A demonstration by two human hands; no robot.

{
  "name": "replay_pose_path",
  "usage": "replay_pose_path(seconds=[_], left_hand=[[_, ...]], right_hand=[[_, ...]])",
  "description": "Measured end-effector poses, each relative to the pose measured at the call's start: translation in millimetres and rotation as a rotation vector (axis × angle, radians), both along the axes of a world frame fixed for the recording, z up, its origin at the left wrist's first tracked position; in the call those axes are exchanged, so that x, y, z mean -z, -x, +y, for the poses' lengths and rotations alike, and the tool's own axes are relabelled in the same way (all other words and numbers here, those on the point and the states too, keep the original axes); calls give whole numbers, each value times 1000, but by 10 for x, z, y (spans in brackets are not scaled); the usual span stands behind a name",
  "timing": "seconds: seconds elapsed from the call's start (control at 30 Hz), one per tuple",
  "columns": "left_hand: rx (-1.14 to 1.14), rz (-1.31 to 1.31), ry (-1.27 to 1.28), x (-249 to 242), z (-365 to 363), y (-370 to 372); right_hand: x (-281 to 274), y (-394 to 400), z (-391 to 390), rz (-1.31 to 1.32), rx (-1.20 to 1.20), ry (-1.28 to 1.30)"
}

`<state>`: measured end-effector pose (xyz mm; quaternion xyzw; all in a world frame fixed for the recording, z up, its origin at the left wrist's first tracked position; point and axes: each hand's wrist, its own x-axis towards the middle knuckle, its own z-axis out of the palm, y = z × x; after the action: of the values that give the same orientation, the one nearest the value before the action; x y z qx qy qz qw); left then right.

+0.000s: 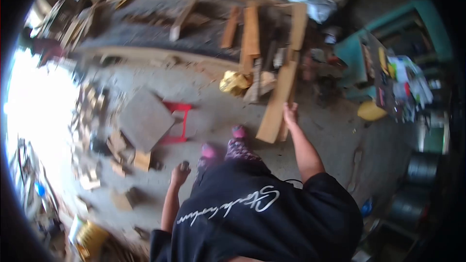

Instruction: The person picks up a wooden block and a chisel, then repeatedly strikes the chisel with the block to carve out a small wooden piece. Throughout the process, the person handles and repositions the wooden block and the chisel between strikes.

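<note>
My right hand is at the right edge of a long, pale wooden board, its fingers closed on that edge. The board slants from the floor near my feet toward the back, and part of another strip of wood shows beneath it. My left hand hangs low beside my leg with its fingers curled. A small dark spot shows at those fingers, too blurred to name. To the left of my feet, a grey square board lies over a red frame with legs.
Wood offcuts lie scattered at the left. A gold-coloured crumpled bundle sits behind the board. Upright orange-brown planks lean at the back. A green frame and a cluttered surface stand at the right.
</note>
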<state>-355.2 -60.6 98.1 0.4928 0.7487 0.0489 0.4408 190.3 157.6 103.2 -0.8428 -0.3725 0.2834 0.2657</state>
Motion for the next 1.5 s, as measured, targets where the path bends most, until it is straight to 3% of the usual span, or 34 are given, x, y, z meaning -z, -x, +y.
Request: replay_pose_path(seconds=[0.03, 0.07, 0.17, 0.2, 0.23, 0.5, 0.6, 0.7, 0.8, 1.0, 1.07, 1.3, 1.37, 1.5], left_hand=[[-14, 7, 54, -214, 63, 57], [-12, 16, -28, -65, -21, 204], [-48, 6, 41, 16, -5, 489], [-2, -26, 74, 35, 28, 574], [13, -34, 54, 93, 27, 686], [67, -25, 127, 279, 894, 801], [57, -34, 112, 228, 1275, 822], [30, -48, 103, 203, 1671, 851], [49, 2, 135, 65, 2012, 863], [-56, -118, -18, -52, 2622, 962], [-96, -127, -115, -18, 2796, 990], [55, -86, 47, -574, 3790, 1241], [74, -73, 30, -513, 4085, 1417], [189, -25, 27, -292, 4861, 1868]], right_hand=[[217, -46, -30, -204, -22, -130], [275, -95, -56, -275, -71, -145], [249, -83, -170, -488, -110, -80], [-189, 184, -225, -481, -42, 132], [-260, 301, -268, -504, -56, 137], [-617, 794, -68, -576, -164, -31], [-691, 1040, 236, -414, -365, -299], [-904, 1426, 621, -371, -491, -275], [-870, 1694, 1012, -93, -655, -251], [-815, 2111, 1514, -89, -1147, -31], [-732, 2142, 1580, -33, -1149, 102], [-196, 2160, 1701, 68, -1059, 300], [10, 2240, 1773, 220, -941, 408], [559, 2550, 2079, 450, -847, 314]])
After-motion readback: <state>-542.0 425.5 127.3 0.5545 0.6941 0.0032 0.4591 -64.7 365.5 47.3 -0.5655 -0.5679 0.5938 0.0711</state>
